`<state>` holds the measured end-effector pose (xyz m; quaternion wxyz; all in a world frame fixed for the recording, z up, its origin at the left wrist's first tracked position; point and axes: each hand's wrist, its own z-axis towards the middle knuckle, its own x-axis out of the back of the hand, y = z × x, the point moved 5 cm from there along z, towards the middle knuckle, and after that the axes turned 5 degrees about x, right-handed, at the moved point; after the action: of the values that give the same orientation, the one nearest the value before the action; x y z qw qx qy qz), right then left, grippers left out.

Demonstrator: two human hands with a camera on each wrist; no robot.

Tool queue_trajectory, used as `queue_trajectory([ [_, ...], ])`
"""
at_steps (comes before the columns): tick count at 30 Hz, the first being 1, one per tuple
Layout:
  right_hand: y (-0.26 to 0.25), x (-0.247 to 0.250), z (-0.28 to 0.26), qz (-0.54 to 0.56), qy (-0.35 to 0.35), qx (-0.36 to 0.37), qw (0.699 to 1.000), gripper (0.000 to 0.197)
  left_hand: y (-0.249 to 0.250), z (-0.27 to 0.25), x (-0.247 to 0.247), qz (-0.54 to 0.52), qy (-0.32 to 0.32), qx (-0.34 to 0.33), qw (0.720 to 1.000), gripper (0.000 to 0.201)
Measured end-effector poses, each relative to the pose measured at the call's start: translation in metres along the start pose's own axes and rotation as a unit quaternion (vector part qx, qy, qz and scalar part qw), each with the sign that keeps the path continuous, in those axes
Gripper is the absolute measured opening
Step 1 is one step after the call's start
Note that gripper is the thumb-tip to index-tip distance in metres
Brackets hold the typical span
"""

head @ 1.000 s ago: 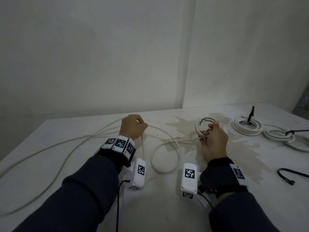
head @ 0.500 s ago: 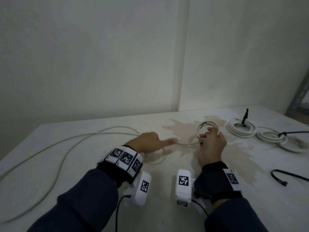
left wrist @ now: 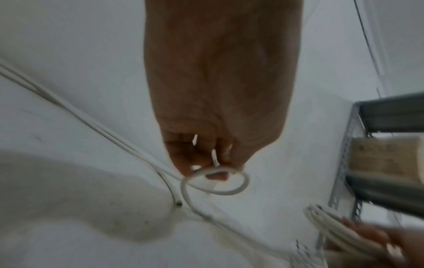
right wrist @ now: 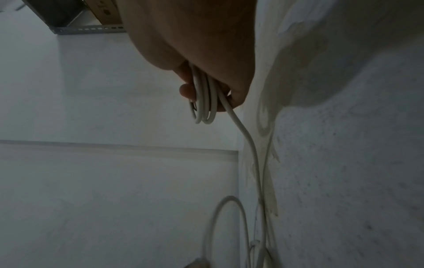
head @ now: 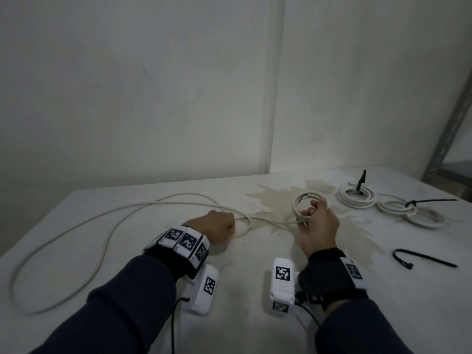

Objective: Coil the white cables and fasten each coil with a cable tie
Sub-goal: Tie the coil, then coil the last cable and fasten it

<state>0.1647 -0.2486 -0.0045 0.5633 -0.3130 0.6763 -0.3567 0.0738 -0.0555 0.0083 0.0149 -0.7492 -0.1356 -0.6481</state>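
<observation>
Gripping a small coil (head: pixel 305 205), the right hand (head: pixel 318 223) sits right of the left hand (head: pixel 217 226), which pinches the loose white cable (head: pixel 107 241).

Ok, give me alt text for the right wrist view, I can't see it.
The right hand grips a small coil of white cable, its loops hanging below the fingers. One strand trails down from the coil along the white table.
</observation>
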Motion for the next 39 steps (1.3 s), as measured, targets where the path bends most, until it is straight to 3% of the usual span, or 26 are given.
queue_trajectory([
  [1,-0.001,0.000,-0.002,-0.001,-0.008,-0.006,1.000,0.028,-0.002,-0.001,0.008,-0.112,0.035,0.005,0.993,0.018],
  [2,-0.001,-0.001,-0.005,-0.001,-0.015,-0.012,1.000,0.028,-0.009,-0.001,0.016,-0.269,0.083,0.022,0.959,0.014],
  [3,-0.002,-0.001,-0.007,-0.003,-0.021,-0.017,1.000,0.028,-0.019,-0.002,0.025,-0.428,0.143,0.046,0.891,0.013],
  [5,-0.002,-0.001,-0.009,-0.006,-0.030,-0.024,0.999,0.030,-0.049,-0.008,0.027,-0.681,0.240,0.103,0.684,0.021],
  [6,-0.001,-0.001,-0.010,-0.002,-0.036,-0.029,0.999,0.031,-0.063,-0.013,0.023,-0.762,0.264,0.122,0.579,0.027],
  [7,0.001,-0.002,-0.011,0.006,-0.046,-0.036,0.998,0.032,-0.075,-0.017,0.019,-0.813,0.276,0.140,0.493,0.029],
  [8,0.002,-0.004,-0.012,0.017,-0.059,-0.046,0.997,0.031,-0.084,-0.022,0.014,-0.842,0.278,0.156,0.436,0.028],
  [9,0.005,-0.007,-0.014,0.034,-0.074,-0.057,0.995,0.030,-0.091,-0.025,0.008,-0.848,0.276,0.175,0.417,0.024],
  [10,0.008,-0.010,-0.017,0.057,-0.092,-0.073,0.991,0.029,-0.094,-0.028,0.003,-0.840,0.269,0.188,0.431,0.019],
  [11,0.012,-0.015,-0.021,0.083,-0.113,-0.093,0.986,0.027,-0.095,-0.030,0.000,-0.821,0.259,0.189,0.472,0.016],
  [12,0.016,-0.021,-0.027,0.108,-0.136,-0.115,0.978,0.027,-0.094,-0.031,-0.002,-0.791,0.243,0.176,0.534,0.014],
  [15,0.026,-0.036,-0.043,0.159,-0.190,-0.163,0.955,0.029,-0.079,-0.037,-0.005,-0.604,0.171,0.126,0.768,0.022],
  [16,0.028,-0.040,-0.049,0.171,-0.204,-0.174,0.948,0.030,-0.076,-0.040,-0.006,-0.533,0.153,0.116,0.824,0.031],
  [18,0.029,-0.049,-0.062,0.190,-0.231,-0.193,0.934,0.033,-0.073,-0.048,-0.003,-0.422,0.138,0.108,0.889,0.042],
  [20,0.029,-0.056,-0.075,0.199,-0.252,-0.204,0.925,0.036,-0.072,-0.059,0.000,-0.354,0.134,0.124,0.917,0.036],
  [22,0.028,-0.063,-0.087,0.221,-0.269,-0.210,0.914,0.035,-0.075,-0.069,-0.005,-0.322,0.105,0.176,0.924,0.028],
  [23,0.028,-0.067,-0.094,0.241,-0.277,-0.213,0.905,0.034,-0.076,-0.075,-0.010,-0.309,0.073,0.206,0.926,0.036],
  [26,0.029,-0.076,-0.107,0.289,-0.287,-0.234,0.883,0.034,-0.072,-0.086,-0.024,-0.356,-0.031,0.268,0.894,0.054],
  [29,0.034,-0.080,-0.117,0.319,-0.259,-0.255,0.875,0.031,-0.057,-0.092,-0.028,-0.372,-0.080,0.259,0.888,0.056],
  [32,0.035,-0.083,-0.128,0.337,-0.243,-0.260,0.872,0.027,-0.043,-0.095,-0.029,-0.428,-0.060,0.245,0.868,0.043],
  [34,0.036,-0.082,-0.133,0.330,-0.245,-0.257,0.874,0.027,-0.041,-0.099,-0.034,-0.524,-0.019,0.240,0.817,0.028],
  [37,0.042,-0.078,-0.134,0.285,-0.259,-0.247,0.889,0.030,-0.045,-0.101,-0.034,-0.724,0.075,0.172,0.664,0.005],
  [39,0.050,-0.073,-0.131,0.220,-0.268,-0.232,0.909,0.030,-0.057,-0.106,-0.023,-0.781,0.175,0.116,0.588,0.007],
])
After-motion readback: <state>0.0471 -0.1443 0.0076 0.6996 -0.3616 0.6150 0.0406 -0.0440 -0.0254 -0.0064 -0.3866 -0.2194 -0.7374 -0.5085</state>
